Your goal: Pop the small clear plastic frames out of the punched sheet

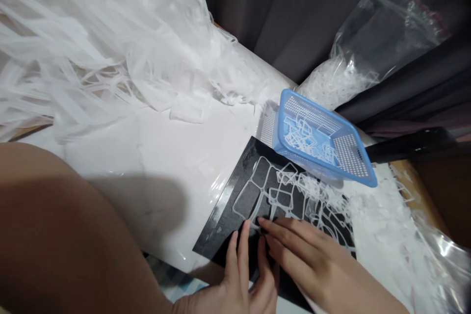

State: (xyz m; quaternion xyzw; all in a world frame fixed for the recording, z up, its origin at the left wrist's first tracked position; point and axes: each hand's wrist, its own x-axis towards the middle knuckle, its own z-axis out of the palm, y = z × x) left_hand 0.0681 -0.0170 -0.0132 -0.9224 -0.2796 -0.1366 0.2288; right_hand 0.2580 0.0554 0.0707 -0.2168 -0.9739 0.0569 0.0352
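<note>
Several thin white frame-shaped pieces (247,199) lie joined or overlapping on a black sheet (221,228). My left hand (245,274) rests at the sheet's lower part, two fingers stretched up to the edge of a frame and the others bent toward my right hand. My right hand (305,250) comes in from the lower right, its fingertips pressed down beside the left ones at the frames' lower edge. Whatever lies between or under the fingertips is too small and hidden to tell. More frames are heaped to the right on the sheet.
A blue basket (327,169) holding white frames stands behind the sheet. Behind it leans a clear bag (342,76) of white pieces. A large pile of translucent white strips (147,34) fills the upper left. Clear plastic (447,255) lies at the lower right.
</note>
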